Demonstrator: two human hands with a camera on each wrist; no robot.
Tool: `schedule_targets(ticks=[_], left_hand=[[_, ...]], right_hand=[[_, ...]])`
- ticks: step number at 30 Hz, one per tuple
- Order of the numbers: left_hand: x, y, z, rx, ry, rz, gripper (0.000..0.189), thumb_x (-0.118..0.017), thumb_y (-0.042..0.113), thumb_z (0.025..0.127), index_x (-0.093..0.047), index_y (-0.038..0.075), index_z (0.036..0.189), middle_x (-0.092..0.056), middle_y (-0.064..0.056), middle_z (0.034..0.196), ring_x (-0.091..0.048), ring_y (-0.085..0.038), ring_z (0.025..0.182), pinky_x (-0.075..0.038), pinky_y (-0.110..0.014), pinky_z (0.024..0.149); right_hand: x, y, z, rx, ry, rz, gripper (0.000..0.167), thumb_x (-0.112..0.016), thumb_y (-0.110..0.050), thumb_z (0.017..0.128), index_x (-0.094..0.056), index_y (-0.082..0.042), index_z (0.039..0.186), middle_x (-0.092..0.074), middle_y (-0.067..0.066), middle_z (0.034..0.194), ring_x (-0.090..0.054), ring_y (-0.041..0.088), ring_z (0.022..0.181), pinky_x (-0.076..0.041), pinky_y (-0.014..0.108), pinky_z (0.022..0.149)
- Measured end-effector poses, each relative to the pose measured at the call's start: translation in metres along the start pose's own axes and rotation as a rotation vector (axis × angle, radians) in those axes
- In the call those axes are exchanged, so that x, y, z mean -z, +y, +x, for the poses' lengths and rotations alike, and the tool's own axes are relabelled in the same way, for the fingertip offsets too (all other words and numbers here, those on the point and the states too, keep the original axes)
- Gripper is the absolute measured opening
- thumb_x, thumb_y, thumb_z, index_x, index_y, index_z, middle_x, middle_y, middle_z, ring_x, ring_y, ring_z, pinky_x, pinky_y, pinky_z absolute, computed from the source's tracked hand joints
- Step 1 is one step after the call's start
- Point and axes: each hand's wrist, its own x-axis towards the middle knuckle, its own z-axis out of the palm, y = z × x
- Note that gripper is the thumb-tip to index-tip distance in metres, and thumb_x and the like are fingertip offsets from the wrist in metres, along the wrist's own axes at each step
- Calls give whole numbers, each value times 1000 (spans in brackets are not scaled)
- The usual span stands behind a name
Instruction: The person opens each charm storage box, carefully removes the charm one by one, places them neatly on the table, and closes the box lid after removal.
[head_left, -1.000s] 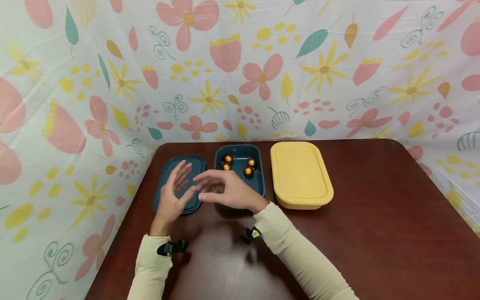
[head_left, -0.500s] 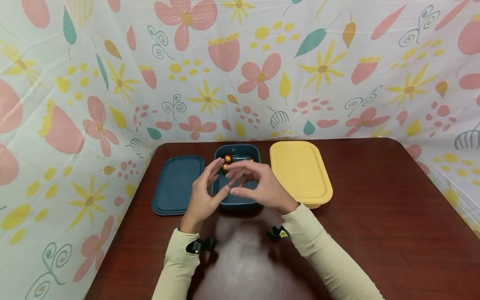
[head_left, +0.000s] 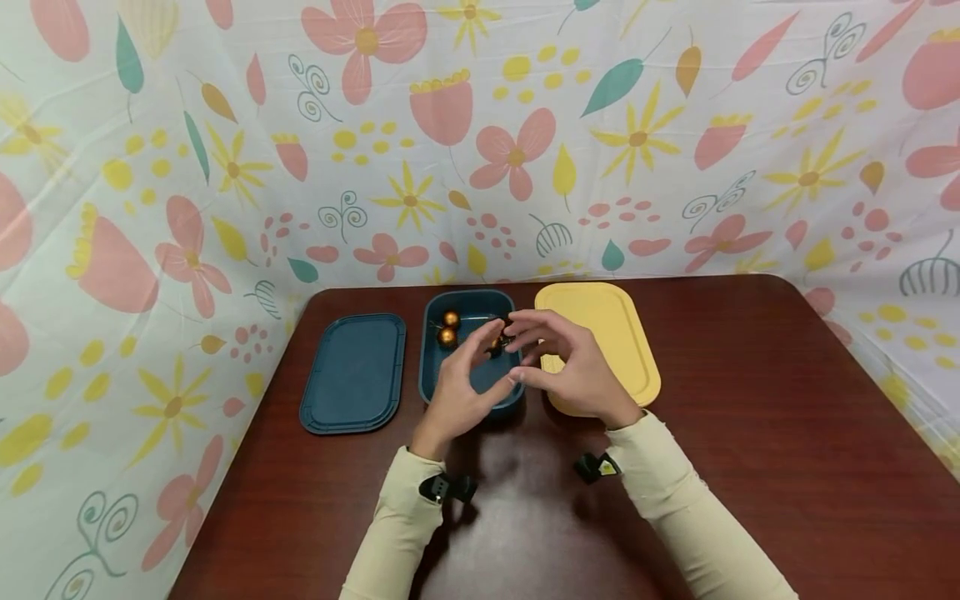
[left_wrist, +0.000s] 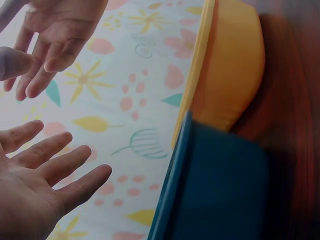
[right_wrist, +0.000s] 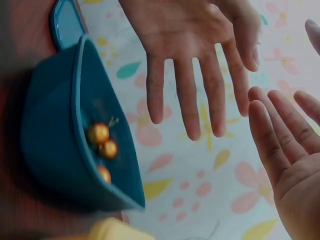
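Note:
My left hand (head_left: 459, 396) and right hand (head_left: 573, 367) hang in the air, palms facing, thumb tips close together or touching; I cannot tell which. Their fingers are relaxed, and nothing shows between them. The left hand is over a dark blue container (head_left: 438, 371); the right is above the gap beside a yellow lidded container (head_left: 617, 333), partly covering its lid. Inside the blue container lie several small gold baubles (head_left: 447, 337), the right-hand ones partly hidden by the fingers. In the right wrist view, baubles (right_wrist: 107, 148) show thin strings, and both hands' fingers are spread.
A dark blue lid (head_left: 356, 375) lies flat on the brown table (head_left: 712, 467), left of the container. Flower-patterned cloth (head_left: 525, 225) hangs behind the table and along its left side. Each wrist carries a small black camera (head_left: 447, 488).
Both hands have travelled right together, from in front of the blue lid and container to over the container and the yellow one's edge. The containers and lid have not visibly moved.

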Motion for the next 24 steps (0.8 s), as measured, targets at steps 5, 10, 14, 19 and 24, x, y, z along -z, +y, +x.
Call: schedule_targets(ticks=[5, 10, 14, 19, 24], left_hand=[[-18, 1, 9, 17, -47, -29, 72, -72, 18, 92, -38, 13, 155, -45, -7, 158, -46, -22, 145, -47, -49, 112], [-34, 2, 16, 17, -89, -50, 71, -71, 19, 93, -37, 15, 156, -44, -7, 158, -45, -23, 146, -47, -48, 112], [-46, 4, 22, 29, -130, -60, 71, -70, 22, 94, -36, 16, 156, -42, -8, 159, -43, -22, 148, -46, -46, 113], [-56, 3, 25, 52, -155, -79, 73, -72, 25, 92, -37, 17, 155, -42, -8, 159, -41, -26, 148, -45, -46, 114], [-63, 2, 25, 96, -182, -44, 77, -74, 29, 89, -36, 20, 156, -38, -4, 161, -39, -23, 149, -42, -44, 117]], right_hand=[[20, 0, -10, -32, 64, -83, 70, -82, 3, 79, -55, -11, 141, -65, 19, 129, -69, 20, 110, -60, 29, 84], [39, 3, -23, -68, 121, -176, 72, -83, 1, 78, -55, -17, 142, -64, 15, 133, -65, 16, 119, -57, 25, 89], [54, 7, -32, -72, 166, -240, 74, -84, 2, 76, -56, -17, 142, -64, 13, 134, -63, 11, 121, -56, 23, 89], [68, 15, -41, -75, 215, -315, 80, -87, 7, 70, -56, -10, 142, -63, 13, 136, -62, 15, 122, -56, 21, 90], [79, 22, -53, -102, 249, -403, 79, -90, 1, 70, -57, -11, 141, -62, 7, 138, -60, 14, 124, -52, 16, 93]])
